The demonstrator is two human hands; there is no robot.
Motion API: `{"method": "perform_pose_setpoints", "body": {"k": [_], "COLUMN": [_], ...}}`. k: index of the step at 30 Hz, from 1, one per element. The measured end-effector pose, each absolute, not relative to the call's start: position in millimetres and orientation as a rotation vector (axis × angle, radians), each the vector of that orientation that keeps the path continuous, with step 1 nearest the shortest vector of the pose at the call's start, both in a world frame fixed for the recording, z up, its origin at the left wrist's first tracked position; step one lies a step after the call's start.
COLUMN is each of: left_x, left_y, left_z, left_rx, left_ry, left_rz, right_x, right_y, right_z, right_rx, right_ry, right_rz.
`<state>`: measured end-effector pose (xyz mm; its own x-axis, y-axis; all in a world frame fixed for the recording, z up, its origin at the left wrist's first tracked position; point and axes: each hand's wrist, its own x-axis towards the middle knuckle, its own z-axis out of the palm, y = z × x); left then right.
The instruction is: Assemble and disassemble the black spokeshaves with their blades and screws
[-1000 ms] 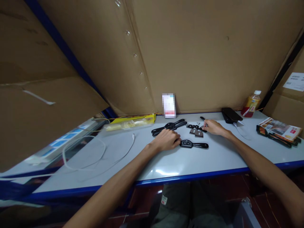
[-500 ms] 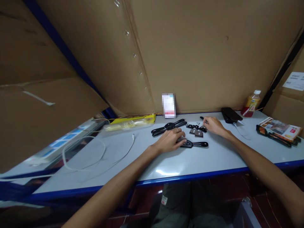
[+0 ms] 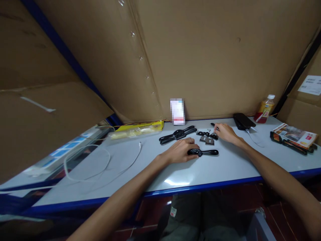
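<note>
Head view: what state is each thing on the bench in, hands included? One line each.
Left hand: closed on a black tool's end.
Right hand: fingers bent, grip unclear.
Black tool: held, handle pointing right.
Other black tools: lying crossed.
Grey plates: lying, overlapping.
Bottle: upright, capped.
White cable: looped, near end unplugged.

- White-topped, blue-edged table [image 3: 220, 172] is spanning the frame's lower half.
- Centre: black handled tools [image 3: 178, 134] are overlapping; dark plates [image 3: 209, 142] and small black parts [image 3: 200, 134] are lying just right.
- Left: white cable [image 3: 140, 145] is looping; clear-wrapped yellow item [image 3: 135, 132] is lying above.
- Right: black device [image 3: 242, 121] is lying flat; bottle [image 3: 264, 111] is standing; dark pieces [image 3: 277, 138] are lying under printed packet [image 3: 296, 134].
</note>
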<state>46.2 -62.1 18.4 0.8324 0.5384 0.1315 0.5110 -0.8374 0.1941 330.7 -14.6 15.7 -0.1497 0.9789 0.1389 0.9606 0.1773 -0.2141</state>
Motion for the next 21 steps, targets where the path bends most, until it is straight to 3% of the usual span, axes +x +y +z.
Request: {"method": "perform_pose_setpoints", "body": {"k": [21], "left_x": [-1.4], "left_y": [-43.6], "left_z": [50.8], "left_rx": [2.598], "left_ry": [1.516], "left_rz": [-0.17], "right_x": [322.2], "right_y": [-27.0], "right_z": [19.1], "right_rx": [-1.694], "right_ry": [-2.272], "right_rz": [0.036]}}
